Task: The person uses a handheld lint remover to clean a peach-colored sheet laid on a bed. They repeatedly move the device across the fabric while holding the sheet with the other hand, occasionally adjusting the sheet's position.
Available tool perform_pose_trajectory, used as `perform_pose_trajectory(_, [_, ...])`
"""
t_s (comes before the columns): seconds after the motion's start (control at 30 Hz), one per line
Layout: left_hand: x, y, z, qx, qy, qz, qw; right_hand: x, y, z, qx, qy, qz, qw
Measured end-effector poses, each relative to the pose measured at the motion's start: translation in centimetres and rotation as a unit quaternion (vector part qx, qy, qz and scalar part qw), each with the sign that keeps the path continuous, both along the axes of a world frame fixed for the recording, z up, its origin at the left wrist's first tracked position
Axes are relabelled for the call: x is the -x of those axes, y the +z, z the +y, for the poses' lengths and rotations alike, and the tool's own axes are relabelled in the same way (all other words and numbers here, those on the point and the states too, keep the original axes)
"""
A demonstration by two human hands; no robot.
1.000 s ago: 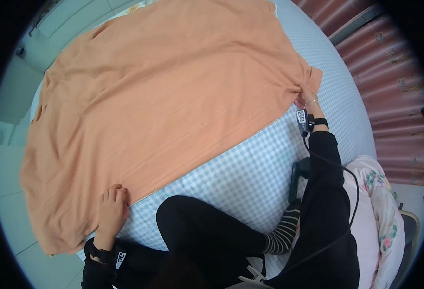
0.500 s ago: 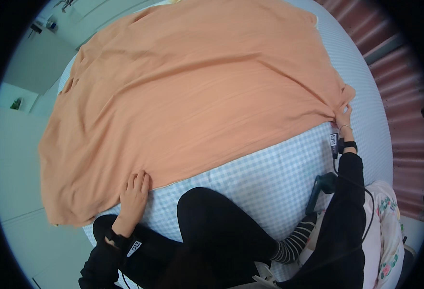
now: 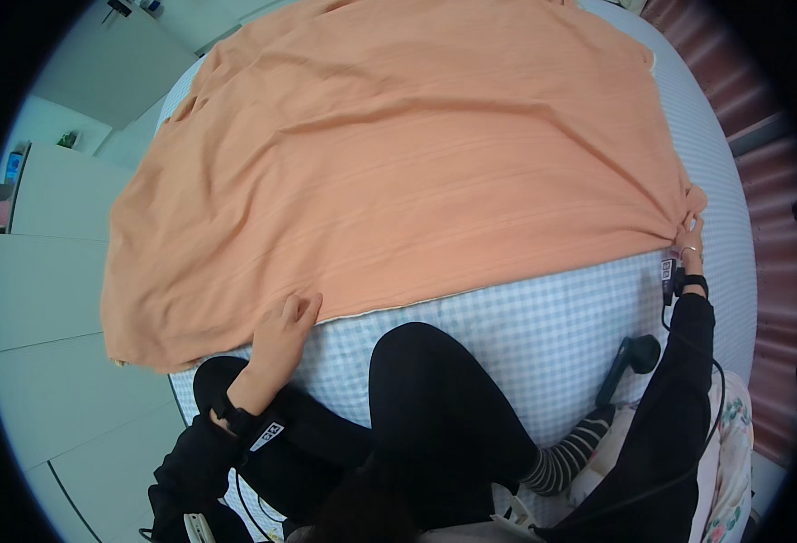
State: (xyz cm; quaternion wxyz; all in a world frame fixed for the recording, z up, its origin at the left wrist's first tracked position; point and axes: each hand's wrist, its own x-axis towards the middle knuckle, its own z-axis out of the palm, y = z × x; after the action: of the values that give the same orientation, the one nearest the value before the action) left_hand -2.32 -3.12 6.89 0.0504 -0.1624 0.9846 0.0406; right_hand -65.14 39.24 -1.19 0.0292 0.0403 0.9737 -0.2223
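A large peach-orange blanket (image 3: 471, 190) lies spread over the bed, with soft creases across it. Its near edge runs from lower left to the right. At the right end of that edge my right hand (image 3: 691, 237) grips a bunched corner, and folds fan out from it. My left hand (image 3: 281, 342) rests at the near edge on the left, fingers bent down and closed on the cloth. The fingertips of both hands are partly hidden.
A blue-and-white checked sheet (image 3: 471, 326) covers the bed. My bent legs (image 3: 435, 389) are on it. A dark green handheld object (image 3: 629, 362) lies by my right forearm, near floral bedding (image 3: 733, 452). Pinkish curtains (image 3: 783, 235) hang at the right; pale cabinets (image 3: 64, 290) stand left.
The whole view has shifted, so the blanket appears farther right. My left hand's fingers, stretched out before, are now more bent at the edge. My right hand keeps its hold on the corner.
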Motion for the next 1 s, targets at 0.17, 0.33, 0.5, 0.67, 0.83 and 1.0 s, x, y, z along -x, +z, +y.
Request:
perform_pose_trajectory(0.17, [-0.4,-0.6,0.4,0.044,0.002,-0.049,0.998,-5.0,1.4,-0.5,-0.024,0.025,0.082,0.996])
perform_pose_trajectory(0.33, [0.4,1.2,0.8,-0.033,0.03,-0.056,0.997,-19.0,5.0,-1.8,0.055,0.015,0.265,0.963])
perform_pose_trajectory(0.5, [1.8,2.3,1.9,-0.103,0.053,0.082,0.99,-33.4,4.0,-0.7,-0.234,-0.083,0.225,0.942])
perform_pose_trajectory(0.67, [3.9,0.9,2.9,-0.248,0.067,0.171,0.951,-36.6,2.8,1.4,-0.244,-0.073,0.223,0.941])
perform_pose_trajectory(0.83, [5.6,-0.9,0.8,-0.565,0.206,0.185,0.777,-34.4,1.8,0.7,-0.146,-0.118,0.048,0.981])
perform_pose_trajectory(1.0, [4.3,-1.7,-1.8,-0.678,0.304,0.227,0.629,-33.0,-0.2,-1.1,-0.137,-0.23,0.076,0.961])
